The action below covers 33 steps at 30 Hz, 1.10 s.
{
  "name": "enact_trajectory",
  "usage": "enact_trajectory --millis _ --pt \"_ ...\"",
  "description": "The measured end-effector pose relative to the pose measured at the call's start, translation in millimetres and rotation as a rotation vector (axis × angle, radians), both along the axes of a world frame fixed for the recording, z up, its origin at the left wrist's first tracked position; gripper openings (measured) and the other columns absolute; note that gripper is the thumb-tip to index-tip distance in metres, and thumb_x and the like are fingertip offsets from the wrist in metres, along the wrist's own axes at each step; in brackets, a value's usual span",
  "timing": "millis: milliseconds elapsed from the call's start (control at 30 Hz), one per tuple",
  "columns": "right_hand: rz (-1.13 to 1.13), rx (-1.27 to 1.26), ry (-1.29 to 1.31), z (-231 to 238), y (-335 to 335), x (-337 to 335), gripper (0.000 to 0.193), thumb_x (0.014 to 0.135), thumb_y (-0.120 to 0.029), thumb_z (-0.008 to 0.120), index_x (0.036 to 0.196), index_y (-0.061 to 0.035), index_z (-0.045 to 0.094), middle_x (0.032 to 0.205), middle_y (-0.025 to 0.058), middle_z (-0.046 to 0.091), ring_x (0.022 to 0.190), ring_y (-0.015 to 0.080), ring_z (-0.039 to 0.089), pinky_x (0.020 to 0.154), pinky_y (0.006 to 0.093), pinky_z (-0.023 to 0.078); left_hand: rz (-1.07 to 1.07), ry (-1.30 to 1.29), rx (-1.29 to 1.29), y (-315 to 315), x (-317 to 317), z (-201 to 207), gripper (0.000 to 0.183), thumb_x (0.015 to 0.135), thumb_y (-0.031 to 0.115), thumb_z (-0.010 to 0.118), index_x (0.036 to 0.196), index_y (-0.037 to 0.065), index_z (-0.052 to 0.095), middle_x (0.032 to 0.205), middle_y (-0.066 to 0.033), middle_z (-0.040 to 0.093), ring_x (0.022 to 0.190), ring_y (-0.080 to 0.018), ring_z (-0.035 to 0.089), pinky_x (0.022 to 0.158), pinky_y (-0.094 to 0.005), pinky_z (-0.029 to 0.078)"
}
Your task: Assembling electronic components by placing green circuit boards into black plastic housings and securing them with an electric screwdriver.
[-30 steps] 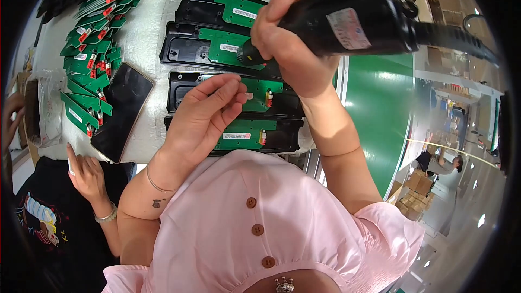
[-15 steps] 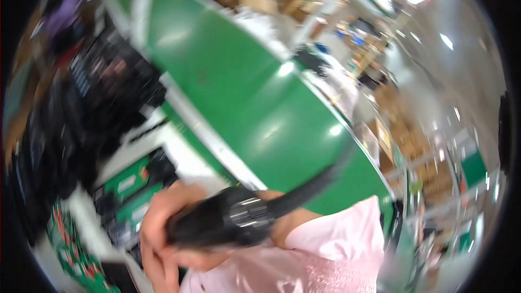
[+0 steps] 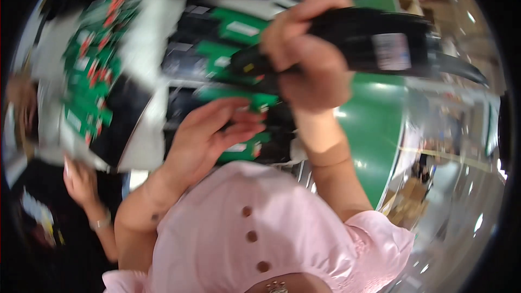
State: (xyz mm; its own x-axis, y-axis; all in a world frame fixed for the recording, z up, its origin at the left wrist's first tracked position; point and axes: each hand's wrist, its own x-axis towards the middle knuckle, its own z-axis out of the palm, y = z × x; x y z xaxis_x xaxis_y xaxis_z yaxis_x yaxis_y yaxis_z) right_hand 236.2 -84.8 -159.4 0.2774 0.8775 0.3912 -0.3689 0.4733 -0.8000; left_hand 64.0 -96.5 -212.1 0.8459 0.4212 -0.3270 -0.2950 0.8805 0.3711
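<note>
My right hand [image 3: 312,54] is closed around a long black item [image 3: 361,40] with a pale label [image 3: 392,51] and a thin, curved black tail. Blur hides its exact kind. It is held over the far right of the white table. Nearer to me, my left hand [image 3: 211,130] has its fingers bent and apart, with no held thing showing. Its fingertips are close to a small green piece [image 3: 260,102]; whether they touch it I cannot tell. Beneath and beyond both hands lie black packs with green cards [image 3: 239,27].
A pile of green cards with red parts [image 3: 95,65] lies on the white table [image 3: 144,30] at left, beside a dark panel [image 3: 127,114]. Another person's hand [image 3: 81,184] is at the lower left. A green conveyor belt [image 3: 374,130] runs along my right.
The view has swung left from the conveyor to the white table. The black item has moved over the table in my right hand, and my left hand is now apart from it.
</note>
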Motion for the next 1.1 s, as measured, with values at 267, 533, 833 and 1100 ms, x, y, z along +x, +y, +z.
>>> enact_trajectory --millis 267,533,833,1100 --pt "0.042 -0.049 -0.242 -11.8 22.3 -34.9 0.026 0.069 -0.006 0.043 0.094 0.001 0.044 0.058 0.0043 0.04 0.048 0.013 0.037 0.051 0.0297 0.035 0.12 0.035 0.036 -2.8 -34.9 -17.8 0.019 0.089 0.018 0.052 0.095 0.0 0.055 0.087 -0.0107 0.062 0.076 -0.0165 0.062 0.068 -0.0238 0.051" --pt "0.141 -0.026 -0.256 -13.4 23.6 -33.6 0.02 0.069 -0.002 0.044 0.089 -0.0003 0.042 0.056 0.0048 0.041 0.047 0.0125 0.037 0.048 0.0278 0.034 0.063 0.166 -0.018 -4.2 -29.5 0.5 0.016 0.088 0.013 0.053 0.098 0.0 0.055 0.085 -0.0082 0.061 0.072 -0.0118 0.059 0.066 -0.0217 0.049" --pt "0.125 -0.078 -0.269 -15.4 24.2 -44.5 0.02 0.066 0.007 0.048 0.083 -0.0025 0.042 0.058 0.005 0.044 0.045 0.0124 0.04 0.043 0.026 0.034 0.143 0.057 -0.076 -1.7 -33.7 -5.3 0.019 0.086 0.01 0.057 0.102 0.001 0.057 0.089 -0.0088 0.062 0.079 -0.013 0.061 0.069 -0.0221 0.051" --pt "0.079 0.136 -0.287 29.1 -8.9 -25.7 0.039 0.062 0.002 0.046 0.099 -0.0077 0.042 0.057 -0.0043 0.045 0.048 0.011 0.041 0.05 0.0221 0.032 0.281 0.072 -0.192 8.0 -29.4 -12.0 0.017 0.087 0.011 0.055 0.1 0.002 0.057 0.09 -0.0055 0.061 0.079 -0.0106 0.06 0.069 -0.0191 0.051"
